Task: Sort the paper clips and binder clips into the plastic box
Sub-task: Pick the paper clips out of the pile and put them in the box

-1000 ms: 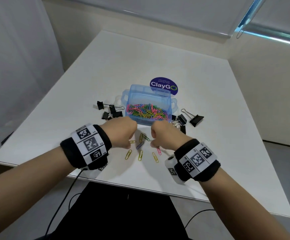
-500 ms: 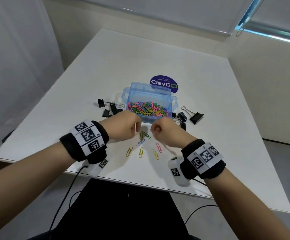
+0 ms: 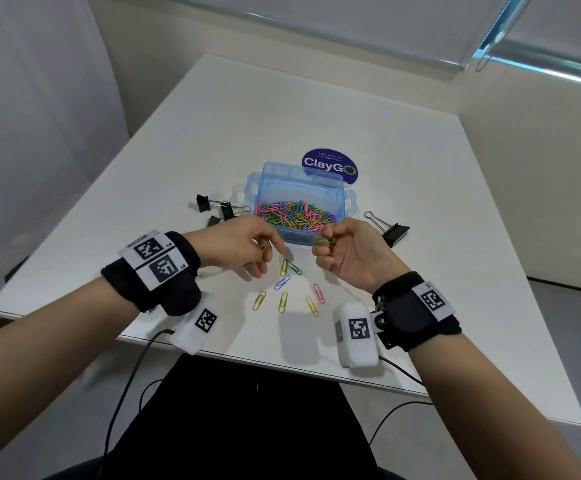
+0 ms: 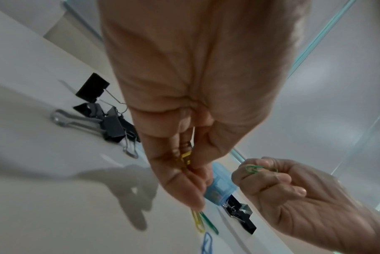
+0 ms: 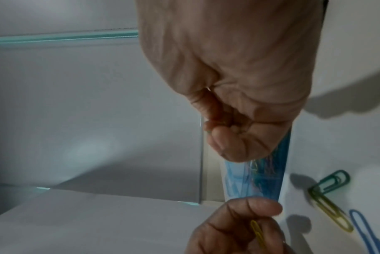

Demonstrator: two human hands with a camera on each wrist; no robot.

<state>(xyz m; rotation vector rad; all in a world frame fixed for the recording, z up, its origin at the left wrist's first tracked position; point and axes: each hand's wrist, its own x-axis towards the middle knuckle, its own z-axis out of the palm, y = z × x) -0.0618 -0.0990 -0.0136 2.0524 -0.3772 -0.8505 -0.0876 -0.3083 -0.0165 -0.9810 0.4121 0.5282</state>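
A clear blue plastic box stands mid-table, its near compartment full of coloured paper clips. My left hand hovers just in front of the box and pinches a yellow paper clip. My right hand is raised beside it and pinches a green paper clip. Several loose paper clips lie on the table between my wrists. Black binder clips lie left and right of the box.
A round purple ClayGo sticker lies behind the box. The white table ends close to my body, its front edge under my wrists. Walls stand at the left, the back and the right.
Both hands have risen from the loose clips on the table. The left now holds a yellow clip and the right a green one, both nearer the box's front wall.
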